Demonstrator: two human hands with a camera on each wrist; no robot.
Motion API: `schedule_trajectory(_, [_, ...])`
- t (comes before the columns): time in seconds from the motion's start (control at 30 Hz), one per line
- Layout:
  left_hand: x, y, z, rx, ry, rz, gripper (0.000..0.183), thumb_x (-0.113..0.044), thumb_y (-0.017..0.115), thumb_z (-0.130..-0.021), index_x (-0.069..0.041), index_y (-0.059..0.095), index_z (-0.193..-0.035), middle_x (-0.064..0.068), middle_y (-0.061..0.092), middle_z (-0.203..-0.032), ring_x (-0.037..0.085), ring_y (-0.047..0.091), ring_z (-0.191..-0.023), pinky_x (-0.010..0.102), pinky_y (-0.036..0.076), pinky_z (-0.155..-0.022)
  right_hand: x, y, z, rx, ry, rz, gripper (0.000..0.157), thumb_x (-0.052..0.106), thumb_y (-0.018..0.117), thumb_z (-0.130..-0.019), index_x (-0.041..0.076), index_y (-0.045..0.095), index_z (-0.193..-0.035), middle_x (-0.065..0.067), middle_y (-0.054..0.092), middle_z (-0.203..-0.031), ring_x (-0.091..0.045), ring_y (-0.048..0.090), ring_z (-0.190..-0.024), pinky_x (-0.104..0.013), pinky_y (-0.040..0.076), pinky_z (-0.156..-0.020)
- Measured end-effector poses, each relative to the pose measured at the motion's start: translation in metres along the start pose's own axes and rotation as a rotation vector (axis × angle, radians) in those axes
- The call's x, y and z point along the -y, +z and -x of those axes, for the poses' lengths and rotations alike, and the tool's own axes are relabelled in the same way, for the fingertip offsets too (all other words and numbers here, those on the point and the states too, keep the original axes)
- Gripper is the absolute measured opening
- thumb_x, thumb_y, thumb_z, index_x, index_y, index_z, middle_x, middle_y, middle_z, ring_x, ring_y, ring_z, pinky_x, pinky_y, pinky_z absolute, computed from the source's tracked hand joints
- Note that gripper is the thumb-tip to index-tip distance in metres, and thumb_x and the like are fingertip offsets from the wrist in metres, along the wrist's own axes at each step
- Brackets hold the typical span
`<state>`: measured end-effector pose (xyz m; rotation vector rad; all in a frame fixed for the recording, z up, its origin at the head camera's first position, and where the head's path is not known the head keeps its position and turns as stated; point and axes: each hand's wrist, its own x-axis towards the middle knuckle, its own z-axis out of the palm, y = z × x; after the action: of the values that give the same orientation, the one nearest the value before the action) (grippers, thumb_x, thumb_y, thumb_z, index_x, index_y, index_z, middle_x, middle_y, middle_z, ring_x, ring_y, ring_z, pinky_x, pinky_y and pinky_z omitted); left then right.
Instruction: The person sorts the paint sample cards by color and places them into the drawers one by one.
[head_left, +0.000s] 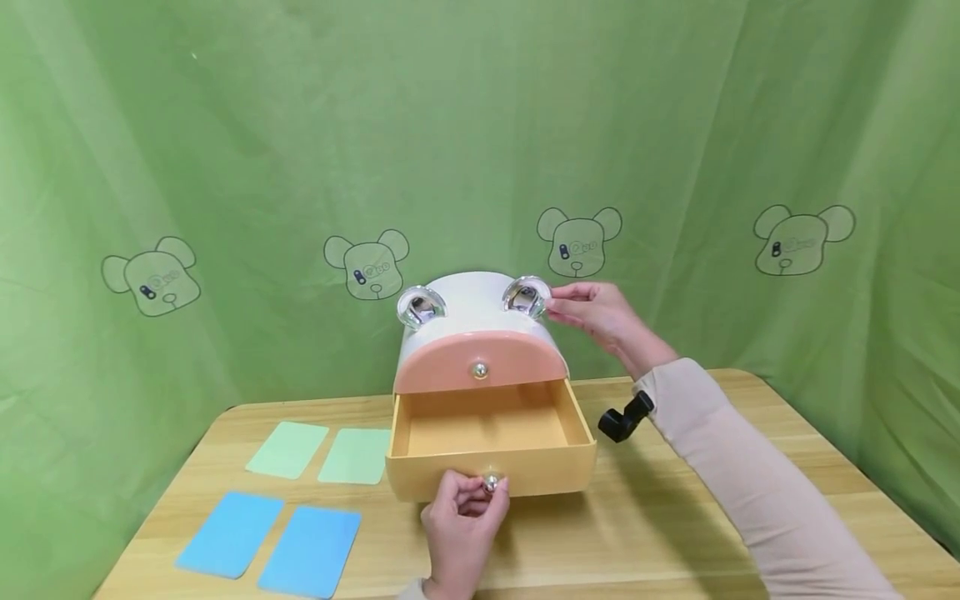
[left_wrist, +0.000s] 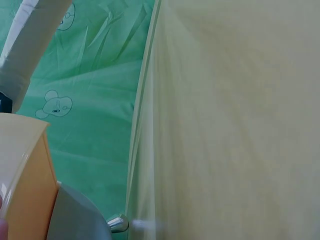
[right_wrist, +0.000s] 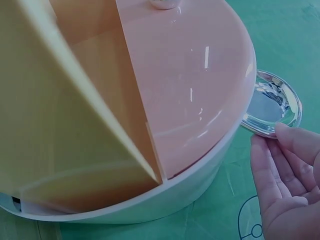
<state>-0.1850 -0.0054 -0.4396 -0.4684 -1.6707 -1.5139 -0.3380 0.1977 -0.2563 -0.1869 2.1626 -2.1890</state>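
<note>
A white box with a rounded top (head_left: 474,302) stands on the table, with two silver, eye-like discs on top. Its orange lower drawer (head_left: 491,471) is pulled out and has nothing inside; the pink upper drawer (head_left: 442,363) is closed. My left hand (head_left: 461,533) pinches the small silver knob (head_left: 491,484) of the orange drawer between thumb and finger. With thumb and fingers my right hand (head_left: 600,321) grips the rim of the right silver disc (head_left: 527,297), seen also in the right wrist view as a shiny disc (right_wrist: 272,102). The left wrist view barely catches my left fingertips.
Two pale green cards (head_left: 288,450) and two blue cards (head_left: 310,550) lie left of the box on the wooden table (head_left: 675,533). A green curtain (head_left: 480,125) with bear-head drawings hangs behind. A black strap piece (head_left: 627,417) sticks out from the right sleeve.
</note>
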Motion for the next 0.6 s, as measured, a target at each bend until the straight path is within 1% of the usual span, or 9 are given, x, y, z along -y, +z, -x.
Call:
schedule_trajectory(0.1, [-0.007,-0.001,0.001,-0.005,-0.02,-0.018,0.029,0.012,0.077,-0.065,0.0,0.053,-0.076,0.008,0.069,-0.066,0.004,0.063,-0.056,0.016,0.052,-0.046,-0.001,-0.001,0.0,0.009,-0.001,-0.004,0.028,-0.003,0.063,-0.085,-0.003,0.057,-0.112,-0.001,0.07,-0.085,-0.013,0.068,-0.083,-0.024,0.052,-0.087])
schedule_trajectory(0.23, [-0.013,-0.001,0.004,-0.005,-0.018,-0.014,0.029,0.008,0.078,-0.067,-0.002,0.053,-0.077,0.007,0.069,-0.067,0.004,0.063,-0.057,0.016,0.052,-0.046,0.0,-0.002,0.001,0.015,-0.003,0.002,0.031,-0.003,0.063,-0.086,-0.005,0.055,-0.115,-0.001,0.07,-0.086,-0.013,0.068,-0.084,-0.025,0.052,-0.088])
schedule_trajectory(0.33, [-0.012,-0.002,0.008,0.0,-0.018,0.002,0.028,0.005,0.078,-0.069,-0.003,0.053,-0.079,0.006,0.07,-0.069,0.004,0.064,-0.058,0.016,0.052,-0.047,0.001,-0.002,0.001,0.014,-0.006,0.012,0.03,-0.002,0.063,-0.086,-0.004,0.055,-0.115,0.0,0.07,-0.086,-0.013,0.068,-0.084,-0.025,0.052,-0.088])
schedule_trajectory(0.4, [-0.013,-0.003,0.009,-0.001,-0.035,0.011,0.027,0.004,0.078,-0.07,-0.004,0.054,-0.079,0.005,0.07,-0.07,0.003,0.064,-0.059,0.017,0.053,-0.048,0.001,-0.002,0.001,0.012,-0.004,0.012,0.029,-0.002,0.063,-0.085,-0.003,0.056,-0.114,0.0,0.07,-0.086,-0.012,0.068,-0.084,-0.025,0.051,-0.089])
schedule_trajectory(0.53, [-0.016,-0.004,0.011,-0.009,-0.062,0.03,0.028,0.006,0.078,-0.068,-0.004,0.055,-0.08,0.005,0.07,-0.07,0.003,0.064,-0.057,0.017,0.053,-0.047,0.001,-0.001,0.002,0.006,-0.003,0.015,0.026,-0.002,0.063,-0.085,-0.002,0.058,-0.111,0.0,0.07,-0.086,-0.012,0.067,-0.082,-0.025,0.052,-0.088])
schedule_trajectory(0.6, [-0.016,-0.004,0.012,-0.006,-0.059,0.028,0.029,0.008,0.078,-0.068,-0.003,0.055,-0.08,0.006,0.07,-0.07,0.004,0.064,-0.056,0.017,0.053,-0.047,0.001,-0.001,0.002,0.003,-0.002,0.017,0.027,-0.002,0.063,-0.086,-0.002,0.058,-0.112,-0.001,0.07,-0.086,-0.011,0.067,-0.082,-0.025,0.052,-0.089])
